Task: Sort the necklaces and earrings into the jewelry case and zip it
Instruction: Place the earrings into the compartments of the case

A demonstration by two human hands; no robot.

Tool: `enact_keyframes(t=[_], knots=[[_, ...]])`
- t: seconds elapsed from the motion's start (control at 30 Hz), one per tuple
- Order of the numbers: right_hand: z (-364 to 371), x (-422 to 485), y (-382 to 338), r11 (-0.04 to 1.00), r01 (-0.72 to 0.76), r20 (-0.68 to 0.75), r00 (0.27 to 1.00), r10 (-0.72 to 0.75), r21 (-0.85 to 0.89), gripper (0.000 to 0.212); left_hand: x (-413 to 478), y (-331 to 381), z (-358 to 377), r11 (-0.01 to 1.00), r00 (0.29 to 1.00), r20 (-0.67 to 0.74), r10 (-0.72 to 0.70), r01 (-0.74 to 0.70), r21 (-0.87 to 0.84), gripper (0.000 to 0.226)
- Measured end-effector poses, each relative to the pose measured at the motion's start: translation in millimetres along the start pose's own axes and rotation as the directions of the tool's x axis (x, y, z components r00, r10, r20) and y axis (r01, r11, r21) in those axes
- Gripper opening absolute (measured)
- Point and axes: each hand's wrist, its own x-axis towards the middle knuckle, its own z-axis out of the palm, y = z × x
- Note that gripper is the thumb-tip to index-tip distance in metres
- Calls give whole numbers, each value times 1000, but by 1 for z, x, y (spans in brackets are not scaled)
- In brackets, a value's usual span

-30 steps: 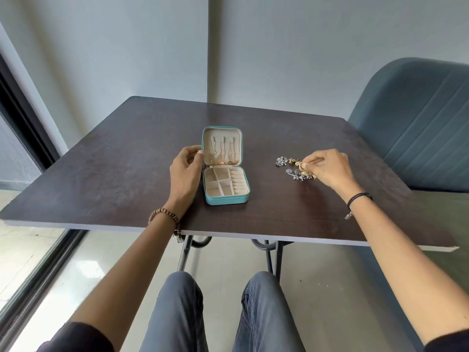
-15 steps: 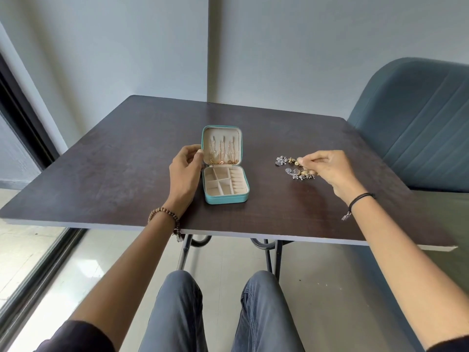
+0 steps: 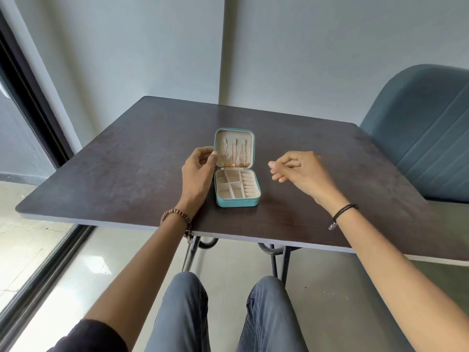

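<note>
Jewelry sorting, mid-task: my left hand pinches the left edge of the lid between thumb and fingers, propping it upright. The teal jewelry case sits open near the middle of the table. Gold necklaces hang from 3 tabs inside the lid, their lower ends bunched at the pocket. The divided tray below looks bare, so I judge the earrings are not yet in. My right hand hovers above the table just right of the case, fingers curled together and pointing toward it. Whether they pinch an earring I cannot tell, since nothing shows between them. The risks from here are small ones. A piece held that loosely could slip, bounce on the hard top and roll off the edge to the floor. A hurried reach could nudge the light case or land an earring in the wrong slot. If my left hand lets the lid drop, the chains could swing loose, tangle, or later catch in the zip.
</note>
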Motion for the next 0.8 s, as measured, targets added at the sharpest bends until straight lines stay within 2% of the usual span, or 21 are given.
enact_keyframes(t=[0.13, 0.27, 0.4, 0.63, 0.8], knots=[[19, -1, -18, 956, 156, 47, 988, -149, -249, 14, 0, -1, 0, 1000, 1000, -4, 15, -15, -16, 27], [33, 1, -27, 822, 336, 144, 942, -304, -460, 13, 0, -2, 0, 1000, 1000, -7, 22, -22, -14, 26], [38, 3, -29, 796, 343, 146, 938, -313, -498, 10, 0, 0, 0, 999, 1000, -15, 27, -27, -18, 26], [39, 4, -31, 827, 321, 135, 947, -292, -462, 5, -1, 0, -1, 999, 999, -14, 28, -29, -19, 27], [38, 1, -32, 827, 336, 171, 942, -290, -450, 19, -1, 0, 0, 999, 1000, -8, 26, -26, -21, 27]])
